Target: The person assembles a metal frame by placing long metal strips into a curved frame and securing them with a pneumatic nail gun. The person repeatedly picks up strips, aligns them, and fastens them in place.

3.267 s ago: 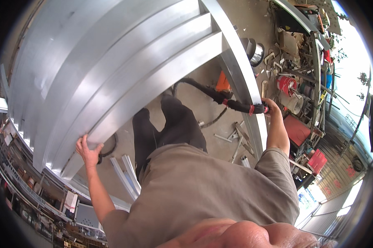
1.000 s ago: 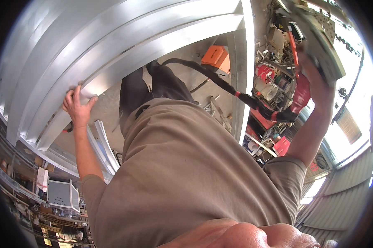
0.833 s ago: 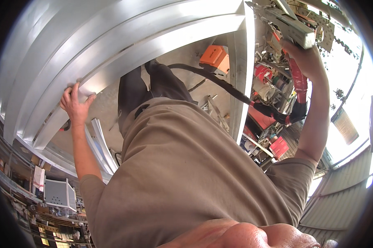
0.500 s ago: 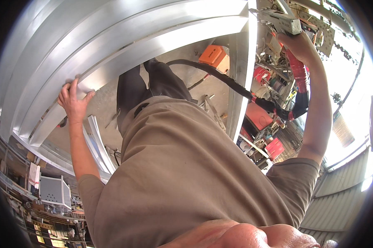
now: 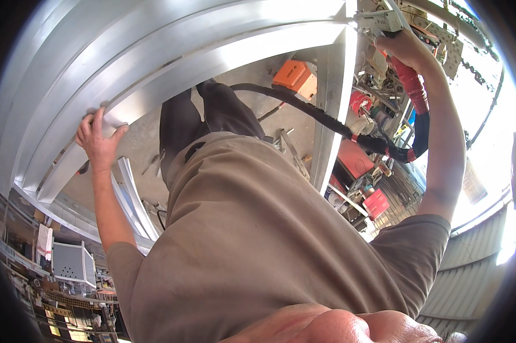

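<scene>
Long silvery metal bars point(image 5: 224, 62) run side by side from the left to an upright metal post point(image 5: 339, 108). My left hand point(image 5: 100, 140) grips the nearest bar toward its left part, thumb on the near face and fingers over the edge. At the upper right, my right hand point(image 5: 409, 48) is closed round a pale grey handheld welding gun point(image 5: 381, 22). Its thin tip is at the corner where the bars meet the post; whether it touches, I cannot tell. A thick cable sleeve point(image 5: 409, 86), wrapped red and black, hangs from the gun. My fingers on the handle are partly hidden.
The black cable point(image 5: 321, 117) passes behind the post and across the floor near my legs. An orange case point(image 5: 295, 77) stands beyond it. Loose metal strips point(image 5: 133, 197) lie below my left hand. Red boxes point(image 5: 376, 203) and clutter are at right, a grey perforated cabinet point(image 5: 73, 264) at lower left.
My right hand and the welding gun have shifted slightly left, bringing the tip to the corner of the frame. My left hand keeps its hold on the bar.
</scene>
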`<act>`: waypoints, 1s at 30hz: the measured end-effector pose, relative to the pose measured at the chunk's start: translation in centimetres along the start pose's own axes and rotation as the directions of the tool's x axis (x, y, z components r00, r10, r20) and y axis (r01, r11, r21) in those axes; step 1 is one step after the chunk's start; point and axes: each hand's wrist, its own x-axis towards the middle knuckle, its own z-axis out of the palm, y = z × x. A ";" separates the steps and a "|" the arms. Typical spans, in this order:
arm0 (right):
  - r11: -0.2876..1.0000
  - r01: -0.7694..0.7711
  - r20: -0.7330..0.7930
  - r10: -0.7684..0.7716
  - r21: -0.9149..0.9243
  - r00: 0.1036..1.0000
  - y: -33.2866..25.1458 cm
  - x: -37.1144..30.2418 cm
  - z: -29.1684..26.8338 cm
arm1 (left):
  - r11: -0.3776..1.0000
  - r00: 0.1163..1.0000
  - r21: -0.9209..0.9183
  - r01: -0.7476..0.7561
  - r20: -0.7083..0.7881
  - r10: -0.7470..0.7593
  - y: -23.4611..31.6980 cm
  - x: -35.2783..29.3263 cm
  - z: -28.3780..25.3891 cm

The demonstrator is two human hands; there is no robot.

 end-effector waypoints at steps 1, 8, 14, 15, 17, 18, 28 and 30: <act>1.000 -0.002 0.005 0.002 -0.003 1.000 0.0 0.2 0.1 | 1.000 1.000 -0.003 -0.004 -0.001 0.004 0.0 0.0 0.0; 1.000 -0.008 0.016 0.007 0.021 1.000 -0.5 0.5 0.5 | 1.000 1.000 0.002 -0.009 -0.008 0.009 0.0 0.0 0.0; 0.995 -0.003 0.066 0.009 -0.096 0.998 -1.5 0.9 0.2 | 1.000 1.000 0.005 -0.007 0.000 0.007 -0.1 0.0 0.1; 0.993 0.031 0.062 -0.024 -0.110 0.998 -1.8 0.9 0.2 | 1.000 1.000 -0.005 -0.015 -0.014 0.015 -0.1 0.0 0.1; 0.990 0.061 0.055 -0.054 -0.128 0.997 -2.4 0.7 0.2 | 1.000 1.000 0.004 0.008 0.017 -0.008 -0.1 0.0 0.1; 0.991 0.044 0.059 -0.036 -0.129 0.998 -2.7 0.7 0.2 | 1.000 1.000 -0.006 0.006 0.012 -0.005 -0.1 -0.1 0.1; 0.989 0.020 0.103 -0.004 -0.149 0.995 -3.5 1.2 0.2 | 1.000 1.000 0.006 0.009 0.011 -0.009 -0.2 -0.1 0.2; 0.991 0.001 0.110 0.014 -0.134 0.994 -3.7 1.1 0.0 | 1.000 1.000 0.000 -0.004 -0.017 0.004 -0.2 -0.1 0.3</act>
